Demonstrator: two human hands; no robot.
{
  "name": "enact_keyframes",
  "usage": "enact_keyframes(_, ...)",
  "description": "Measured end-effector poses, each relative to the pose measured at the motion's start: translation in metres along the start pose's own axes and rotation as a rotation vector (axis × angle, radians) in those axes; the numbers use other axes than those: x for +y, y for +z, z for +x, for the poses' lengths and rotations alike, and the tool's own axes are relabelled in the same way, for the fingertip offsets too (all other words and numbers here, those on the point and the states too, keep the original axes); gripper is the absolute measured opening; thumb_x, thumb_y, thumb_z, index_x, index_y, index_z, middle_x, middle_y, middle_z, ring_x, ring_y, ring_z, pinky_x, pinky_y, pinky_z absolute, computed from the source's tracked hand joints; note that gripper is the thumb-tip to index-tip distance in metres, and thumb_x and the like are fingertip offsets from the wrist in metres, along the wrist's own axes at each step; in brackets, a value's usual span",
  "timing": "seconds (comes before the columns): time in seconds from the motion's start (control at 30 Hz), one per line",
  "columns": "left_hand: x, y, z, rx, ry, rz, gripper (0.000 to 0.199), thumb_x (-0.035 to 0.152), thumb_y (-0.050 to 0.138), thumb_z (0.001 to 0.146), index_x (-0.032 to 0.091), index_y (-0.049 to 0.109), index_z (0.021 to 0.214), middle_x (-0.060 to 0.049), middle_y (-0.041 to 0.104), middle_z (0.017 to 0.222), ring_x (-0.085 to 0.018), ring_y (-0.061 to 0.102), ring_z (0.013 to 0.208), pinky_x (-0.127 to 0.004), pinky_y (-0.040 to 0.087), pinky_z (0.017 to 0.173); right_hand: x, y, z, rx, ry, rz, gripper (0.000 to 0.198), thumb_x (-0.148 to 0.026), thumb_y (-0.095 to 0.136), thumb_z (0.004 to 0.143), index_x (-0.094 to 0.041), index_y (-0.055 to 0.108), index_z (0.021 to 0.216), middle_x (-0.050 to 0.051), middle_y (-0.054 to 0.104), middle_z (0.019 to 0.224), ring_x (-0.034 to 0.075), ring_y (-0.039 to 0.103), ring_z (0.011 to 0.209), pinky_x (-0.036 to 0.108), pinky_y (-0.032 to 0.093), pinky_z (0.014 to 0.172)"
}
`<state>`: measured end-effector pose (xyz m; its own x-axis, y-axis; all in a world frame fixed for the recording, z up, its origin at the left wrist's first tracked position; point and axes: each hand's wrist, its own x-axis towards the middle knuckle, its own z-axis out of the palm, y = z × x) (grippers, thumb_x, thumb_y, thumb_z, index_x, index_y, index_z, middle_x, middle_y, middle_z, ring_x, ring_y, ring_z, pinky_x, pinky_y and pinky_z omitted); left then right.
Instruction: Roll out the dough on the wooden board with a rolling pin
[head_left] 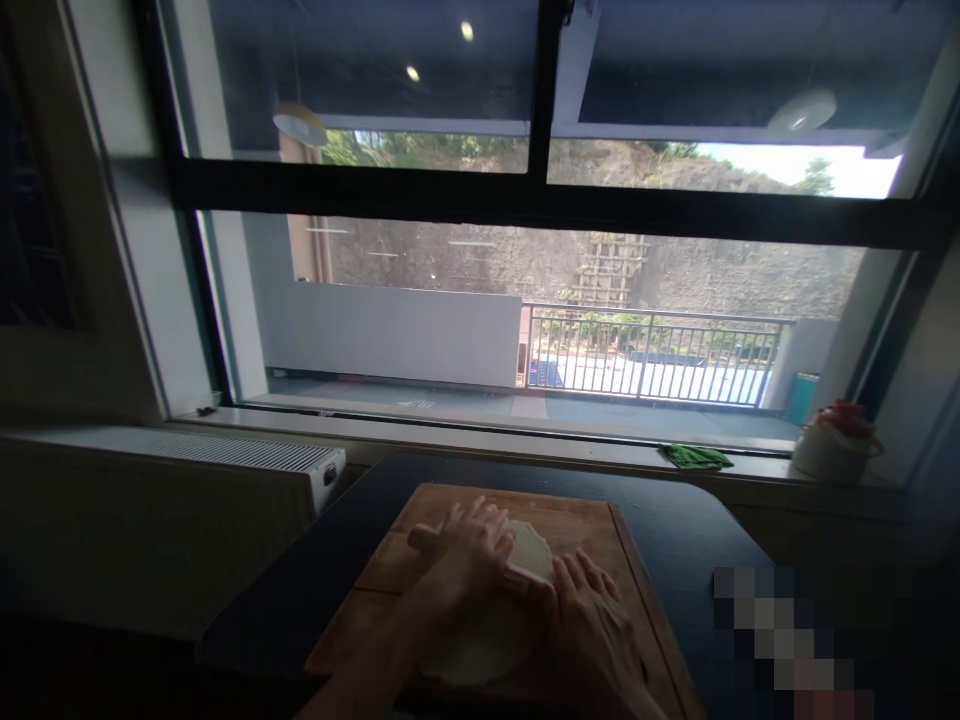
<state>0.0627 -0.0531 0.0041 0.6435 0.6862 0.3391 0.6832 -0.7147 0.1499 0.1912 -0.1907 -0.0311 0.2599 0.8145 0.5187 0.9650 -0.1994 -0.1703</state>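
A wooden rolling pin (521,578) lies at a slant across a thin, pale sheet of dough (480,645). The dough rests on a wooden board (577,515), and part of it shows beyond the pin. Over the left part of the pin is my left hand (476,540), closed on it with the fingers pointing forward; the pin's left end sticks out past it. My right hand (592,605) is on the pin's right end, its fingers bent over and hiding that end. Both forearms cover some of the board and the dough's near edge.
The board sits on a dark table (675,520) with rounded corners. A white radiator (247,475) stands to the left. On the sill beyond lie a green cloth (696,457) and a pale jug-like container (836,450) with a red top. A large window (540,205) rises behind.
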Motion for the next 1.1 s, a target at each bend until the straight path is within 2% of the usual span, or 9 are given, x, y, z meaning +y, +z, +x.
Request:
enact_keyframes(0.17,-0.013,-0.008,-0.070,0.065,0.097,-0.020,0.041,0.039,0.029,0.094,0.029,0.054,0.125,-0.001,0.055,0.132,-0.024,0.039,0.130,-0.051,0.019,0.111,-0.009,0.026,-0.055,0.222,-0.139,-0.005,0.040,-0.036,0.043,0.089,-0.022,0.056,0.124,0.005,0.052,0.133,0.024,0.048,0.122,0.038,0.039,0.100)
enact_keyframes(0.3,-0.019,-0.012,-0.085,0.028,0.111,-0.041,0.040,0.038,0.030,0.094,0.033,0.050,0.128,0.002,0.050,0.136,-0.023,0.038,0.131,-0.052,0.020,0.111,-0.011,0.029,-0.067,0.278,-0.233,0.017,0.041,-0.037,0.044,0.088,-0.023,0.055,0.125,0.003,0.054,0.131,0.023,0.051,0.120,0.035,0.041,0.098)
enact_keyframes(0.37,-0.014,-0.011,-0.069,0.015,0.101,-0.043,0.040,0.036,0.027,0.095,0.031,0.056,0.122,0.002,0.055,0.132,-0.023,0.039,0.130,-0.053,0.019,0.110,-0.010,0.021,-0.060,0.238,-0.239,0.035,0.040,-0.034,0.043,0.088,-0.023,0.055,0.124,0.003,0.056,0.129,0.021,0.052,0.118,0.033,0.042,0.096)
enact_keyframes(0.47,0.000,-0.004,-0.027,0.020,0.044,-0.015,0.040,0.035,0.028,0.094,0.025,0.063,0.112,-0.003,0.061,0.124,-0.025,0.042,0.127,-0.051,0.023,0.108,-0.009,0.007,-0.041,0.152,-0.114,0.053,0.038,-0.028,0.039,0.088,-0.022,0.056,0.122,0.003,0.058,0.127,0.022,0.048,0.122,0.035,0.038,0.100)
enact_keyframes(0.63,0.018,0.017,0.042,-0.023,-0.029,-0.009,0.043,0.040,0.033,0.092,0.016,0.061,0.115,-0.012,0.063,0.118,-0.028,0.050,0.117,-0.048,0.035,0.097,-0.002,-0.007,-0.019,0.039,0.011,0.075,0.037,-0.027,0.033,0.093,-0.023,0.059,0.119,0.003,0.059,0.125,0.022,0.045,0.124,0.036,0.034,0.103)
enact_keyframes(0.77,0.021,0.023,0.053,-0.010,-0.033,-0.009,0.046,0.040,0.030,0.093,0.015,0.057,0.120,-0.013,0.060,0.123,-0.031,0.044,0.124,-0.052,0.032,0.099,0.001,-0.011,-0.022,0.021,0.023,0.119,0.037,-0.026,0.030,0.094,-0.024,0.059,0.117,0.002,0.062,0.120,0.021,0.047,0.122,0.033,0.036,0.101)
enact_keyframes(0.87,0.013,0.016,0.028,-0.002,-0.038,0.010,0.043,0.035,0.033,0.092,0.017,0.056,0.123,-0.012,0.054,0.131,-0.031,0.039,0.127,-0.054,0.027,0.103,-0.002,-0.008,-0.032,0.068,0.003,0.128,0.034,-0.025,0.035,0.092,-0.025,0.059,0.115,0.001,0.063,0.119,0.020,0.049,0.120,0.033,0.037,0.100)
enact_keyframes(1.0,-0.012,0.003,-0.034,0.065,0.017,0.063,0.041,0.035,0.031,0.093,0.022,0.059,0.120,-0.007,0.051,0.135,-0.028,0.035,0.131,-0.052,0.019,0.109,-0.004,0.002,-0.048,0.103,-0.165,0.102,0.035,-0.023,0.038,0.090,-0.026,0.055,0.121,0.000,0.060,0.123,0.020,0.051,0.118,0.032,0.041,0.098)
enact_keyframes(1.1,-0.029,-0.001,-0.069,0.095,0.049,0.073,0.046,0.039,0.030,0.093,0.023,0.047,0.133,-0.005,0.044,0.141,-0.026,0.032,0.134,-0.051,0.016,0.111,-0.004,0.004,-0.054,0.131,-0.238,0.073,0.038,-0.023,0.039,0.091,-0.025,0.051,0.126,0.001,0.057,0.128,0.020,0.050,0.120,0.032,0.040,0.099)
